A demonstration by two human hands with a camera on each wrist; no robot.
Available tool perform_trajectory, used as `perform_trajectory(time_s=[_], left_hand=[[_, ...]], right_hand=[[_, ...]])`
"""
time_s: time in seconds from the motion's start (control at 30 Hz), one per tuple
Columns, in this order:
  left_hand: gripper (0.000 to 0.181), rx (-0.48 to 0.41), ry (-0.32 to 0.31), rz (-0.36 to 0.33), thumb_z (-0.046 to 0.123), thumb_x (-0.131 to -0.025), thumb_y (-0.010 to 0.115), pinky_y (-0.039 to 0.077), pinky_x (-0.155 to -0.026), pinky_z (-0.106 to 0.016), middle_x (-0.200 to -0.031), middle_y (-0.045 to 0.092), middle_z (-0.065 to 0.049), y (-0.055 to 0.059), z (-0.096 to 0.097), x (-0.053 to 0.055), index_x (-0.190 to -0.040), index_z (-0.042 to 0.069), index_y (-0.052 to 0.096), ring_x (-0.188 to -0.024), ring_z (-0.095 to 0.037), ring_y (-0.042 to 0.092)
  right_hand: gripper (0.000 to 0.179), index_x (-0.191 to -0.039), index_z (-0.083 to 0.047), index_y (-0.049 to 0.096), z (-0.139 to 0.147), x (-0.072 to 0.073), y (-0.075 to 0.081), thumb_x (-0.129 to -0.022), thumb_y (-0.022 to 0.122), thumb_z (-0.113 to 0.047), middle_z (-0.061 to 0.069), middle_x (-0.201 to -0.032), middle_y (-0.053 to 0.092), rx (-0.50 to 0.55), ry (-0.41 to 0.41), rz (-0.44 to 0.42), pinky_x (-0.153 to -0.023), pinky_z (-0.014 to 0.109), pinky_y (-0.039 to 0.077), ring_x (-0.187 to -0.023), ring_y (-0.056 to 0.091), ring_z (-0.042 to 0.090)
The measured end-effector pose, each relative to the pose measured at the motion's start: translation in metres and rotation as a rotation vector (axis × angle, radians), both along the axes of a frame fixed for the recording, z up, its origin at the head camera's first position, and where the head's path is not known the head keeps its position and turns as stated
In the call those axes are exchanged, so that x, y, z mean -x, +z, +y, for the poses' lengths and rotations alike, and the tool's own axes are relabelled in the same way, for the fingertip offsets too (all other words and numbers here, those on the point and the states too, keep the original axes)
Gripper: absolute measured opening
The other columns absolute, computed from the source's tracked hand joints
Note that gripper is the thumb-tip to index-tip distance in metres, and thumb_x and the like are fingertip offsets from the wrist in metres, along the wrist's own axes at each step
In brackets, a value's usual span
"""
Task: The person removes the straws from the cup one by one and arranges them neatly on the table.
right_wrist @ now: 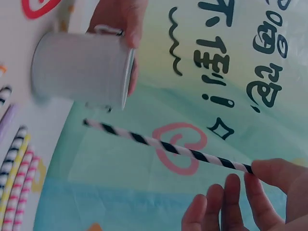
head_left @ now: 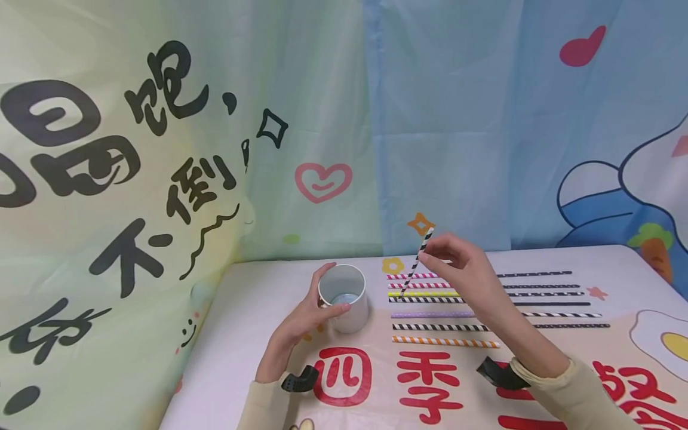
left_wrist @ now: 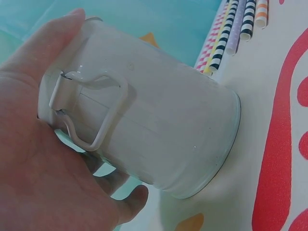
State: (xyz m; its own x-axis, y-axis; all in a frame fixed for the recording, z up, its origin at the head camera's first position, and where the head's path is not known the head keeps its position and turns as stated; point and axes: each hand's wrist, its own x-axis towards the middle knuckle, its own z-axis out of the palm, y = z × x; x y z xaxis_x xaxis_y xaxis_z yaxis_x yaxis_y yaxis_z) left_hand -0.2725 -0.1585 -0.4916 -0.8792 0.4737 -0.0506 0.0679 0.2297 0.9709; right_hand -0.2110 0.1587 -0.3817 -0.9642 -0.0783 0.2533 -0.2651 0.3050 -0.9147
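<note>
A white cup (head_left: 356, 313) with an open top is on the table, gripped by my left hand (head_left: 303, 316) from the left. In the left wrist view its wire handle (left_wrist: 126, 91) faces the palm, with the thumb near the rim and fingers on the opposite side. My right hand (head_left: 467, 275) pinches a black-and-white striped paper straw (head_left: 416, 263) near its upper end, between thumb and index finger. The straw slants down to the left, its lower end to the right of the cup and overlapping the laid-out straws in the head view.
Several paper straws lie in a left column, including an orange-striped straw (head_left: 446, 342) nearest me and a purple straw (head_left: 430, 315). A right column holds dark patterned straws (head_left: 575, 326). A printed cloth backdrop (head_left: 446, 149) hangs behind the table (head_left: 215, 352).
</note>
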Motion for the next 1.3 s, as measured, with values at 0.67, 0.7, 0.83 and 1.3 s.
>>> perform_trajectory(time_s=[0.67,0.7,0.83,1.3], left_hand=[[0.090,-0.001,-0.002,-0.006,0.028,-0.090,0.075,0.030,-0.116,-0.062,-0.151,0.036,-0.007,0.000,0.000,0.001,-0.155,0.039,0.014,-0.142,-0.031,0.034],[0.090,-0.001,0.000,-0.007,0.027,-0.090,0.075,0.029,-0.116,-0.063,-0.151,0.036,-0.007,-0.001,0.000,0.001,-0.155,0.039,0.015,-0.142,-0.032,0.034],[0.090,0.003,0.009,-0.010,0.027,-0.090,0.075,0.029,-0.115,-0.063,-0.152,0.036,-0.007,0.000,0.000,0.000,-0.155,0.039,0.015,-0.142,-0.031,0.034],[0.093,0.007,0.001,-0.019,0.029,-0.090,0.075,0.030,-0.115,-0.063,-0.153,0.034,-0.007,0.003,0.000,-0.001,-0.157,0.033,0.011,-0.144,-0.034,0.031]], right_hand=[[0.013,-0.105,-0.021,0.071,0.009,-0.035,-0.014,-0.092,0.072,-0.018,-0.001,-0.110,0.066,-0.609,-0.073,0.126,-0.088,0.048,0.057,-0.102,0.064,0.022],[0.014,-0.105,-0.021,0.071,0.010,-0.036,-0.014,-0.092,0.073,-0.019,-0.001,-0.109,0.066,-0.627,-0.075,0.122,-0.088,0.048,0.057,-0.101,0.065,0.022],[0.017,-0.107,-0.023,0.071,0.015,-0.042,-0.014,-0.090,0.075,-0.023,0.000,-0.108,0.065,-0.692,-0.078,0.093,-0.087,0.049,0.058,-0.100,0.064,0.022],[0.023,-0.104,-0.025,0.070,0.057,-0.061,-0.031,-0.084,0.081,-0.026,0.003,-0.108,0.066,-0.887,-0.099,0.082,-0.079,0.048,0.060,-0.096,0.062,0.024]])
